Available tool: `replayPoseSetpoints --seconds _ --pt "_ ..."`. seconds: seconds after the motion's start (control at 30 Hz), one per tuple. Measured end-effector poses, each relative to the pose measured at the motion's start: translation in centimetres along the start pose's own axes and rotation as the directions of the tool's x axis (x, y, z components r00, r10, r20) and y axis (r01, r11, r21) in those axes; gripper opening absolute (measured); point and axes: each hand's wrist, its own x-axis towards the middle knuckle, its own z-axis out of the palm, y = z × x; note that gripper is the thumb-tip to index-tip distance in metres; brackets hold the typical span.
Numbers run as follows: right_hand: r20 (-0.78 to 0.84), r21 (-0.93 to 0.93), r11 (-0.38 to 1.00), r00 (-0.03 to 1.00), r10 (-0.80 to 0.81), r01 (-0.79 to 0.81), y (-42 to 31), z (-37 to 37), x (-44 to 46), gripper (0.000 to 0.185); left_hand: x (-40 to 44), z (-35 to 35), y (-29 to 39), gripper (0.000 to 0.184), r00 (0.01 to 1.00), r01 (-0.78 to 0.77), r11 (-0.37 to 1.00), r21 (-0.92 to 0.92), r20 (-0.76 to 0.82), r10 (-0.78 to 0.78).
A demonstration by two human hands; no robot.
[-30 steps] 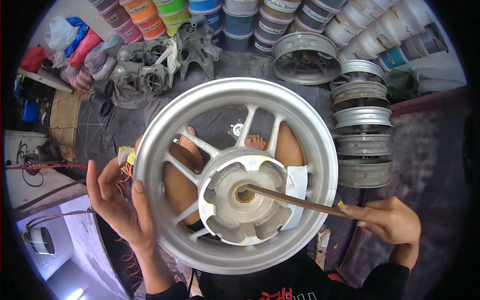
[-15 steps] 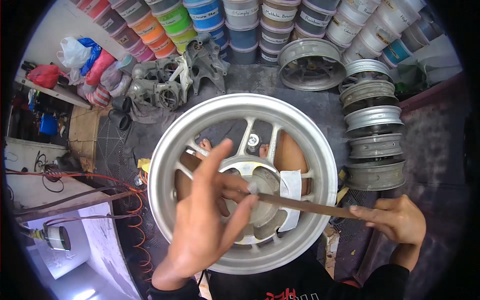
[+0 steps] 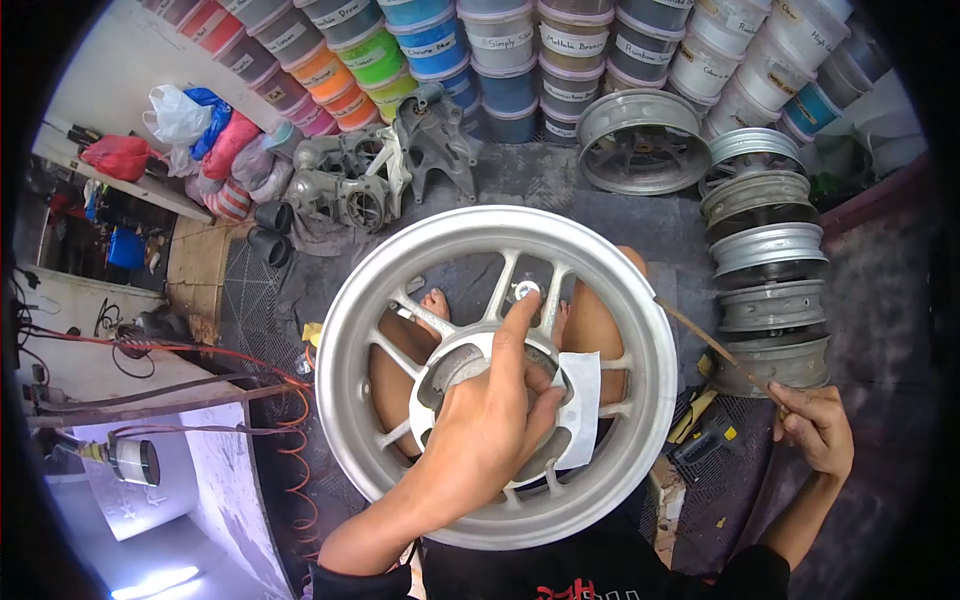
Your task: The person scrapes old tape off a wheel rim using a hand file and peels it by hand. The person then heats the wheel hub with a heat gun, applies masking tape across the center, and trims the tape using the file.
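A silver motorcycle wheel rim (image 3: 337,390) lies across my lap. My left hand (image 3: 485,415) is over its hub, with the index finger stretched forward and the thumb and other fingers curled together. Whatever they pinch is hidden. Beside those fingers, a white paper-like piece (image 3: 582,410) covers part of the hub and spokes. At the right, my right hand (image 3: 818,430) grips one end of a thin brown strip (image 3: 712,343). The strip's far end is at the rim's right edge; I cannot tell whether they touch.
Several wheel rims (image 3: 768,252) stand in a row at the right, another rim (image 3: 645,140) behind. Grey metal castings (image 3: 435,145) lie at the back before stacked labelled tubs (image 3: 505,45). A dark power tool (image 3: 708,440) rests below right; an orange coiled hose (image 3: 298,470) hangs left.
My right hand has drawn the strip away from my left fingers, out to the rim's right edge. My left hand has moved right and lowered towards the hub. The view has shifted slightly.
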Motion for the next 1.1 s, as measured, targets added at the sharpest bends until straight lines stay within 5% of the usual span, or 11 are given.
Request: replayPoseSetpoints --seconds 0.17,0.4,0.5,0.57,0.63,0.77,0.9,1.0,1.1 --pt "-0.056 0.069 0.997 0.998 0.040 -0.036 1.0 0.1 -0.5 0.043 -0.5 0.5 -0.1 0.068 0.975 -0.117 0.892 0.436 -0.119 0.186" --pt "-0.156 0.069 0.998 0.987 0.026 -0.016 0.7 1.2 1.3 0.054 -0.1 -2.7 4.2 0.065 0.983 -0.179 0.628 0.757 0.113 0.144" --pt "-0.180 0.057 0.998 0.984 -0.001 0.011 0.7 2.0 2.2 0.051 -0.9 -5.5 3.7 0.067 0.960 -0.223 0.806 0.548 -0.018 0.278" --pt "-0.186 0.095 0.995 0.982 0.022 -0.004 1.7 2.5 2.6 0.048 -2.1 -7.7 3.9 0.067 0.961 -0.041 0.939 0.342 -0.243 0.130" --pt "-0.186 0.135 0.991 0.982 0.030 -0.005 2.5 3.3 3.7 0.047 -3.0 -9.1 -0.9 0.083 0.804 -0.267 0.944 0.195 -0.495 0.329" --pt "-0.134 0.231 0.973 0.991 0.025 0.006 1.6 5.2 8.6 0.042 -6.8 -8.5 -7.5 0.101 0.701 -0.233 0.968 -0.093 -0.706 0.101" --pt "-0.070 0.292 0.956 0.997 0.028 -0.007 -0.7 7.3 14.2 0.041 -10.5 -4.5 -11.2 0.109 0.697 -0.335 0.861 -0.383 -0.716 -0.047" --pt "0.149 0.288 0.955 0.988 0.034 -0.077 -0.7 7.3 16.9 0.043 -11.3 -2.7 -11.7 0.100 0.651 -0.430 0.793 -0.431 -0.757 -0.058" --pt "0.126 0.122 0.992 0.992 0.005 -0.021 -2.3 8.0 17.6 0.045 -11.2 -3.1 -11.1 0.094 0.632 -0.386 0.788 -0.479 -0.760 -0.153"
